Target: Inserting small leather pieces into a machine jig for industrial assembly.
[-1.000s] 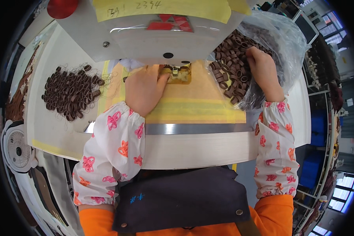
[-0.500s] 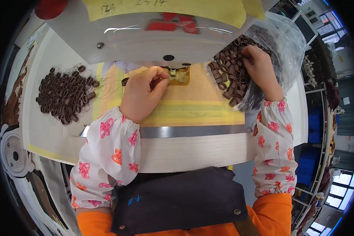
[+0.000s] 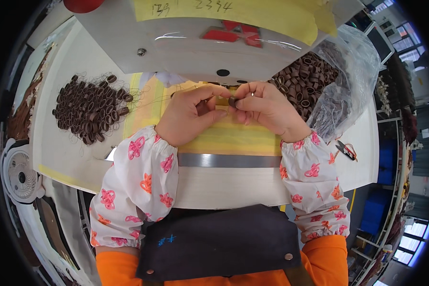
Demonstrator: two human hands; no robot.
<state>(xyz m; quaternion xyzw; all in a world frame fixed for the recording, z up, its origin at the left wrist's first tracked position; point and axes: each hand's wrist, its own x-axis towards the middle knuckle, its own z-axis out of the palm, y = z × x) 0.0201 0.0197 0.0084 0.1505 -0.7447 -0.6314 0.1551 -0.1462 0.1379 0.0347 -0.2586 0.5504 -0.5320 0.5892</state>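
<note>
My right hand (image 3: 270, 107) pinches a small dark brown loop (image 3: 232, 101) between thumb and index finger, in front of the sewing machine (image 3: 186, 55). Facing it, my left hand (image 3: 188, 114) has its thumb and index finger apart, with the index tip close beside the loop. I cannot tell whether that tip touches it. Thin threads run from behind my left hand toward a heap of brown loops (image 3: 90, 109) on the left. To the right, more brown loops (image 3: 305, 81) fill an opened plastic bag (image 3: 341, 102). My hands mostly hide the needle area.
Thread snips (image 3: 346, 150) lie on the table's right side. A metal strip (image 3: 224, 160) crosses the table (image 3: 229, 186) in front of the yellow-taped work surface (image 3: 205, 143). A white fan (image 3: 21, 176) stands beyond the left edge.
My right hand has left the bag of loops and come to the middle with one loop, meeting my left hand. The left thumb and index finger have spread apart. The view has shifted slightly.
</note>
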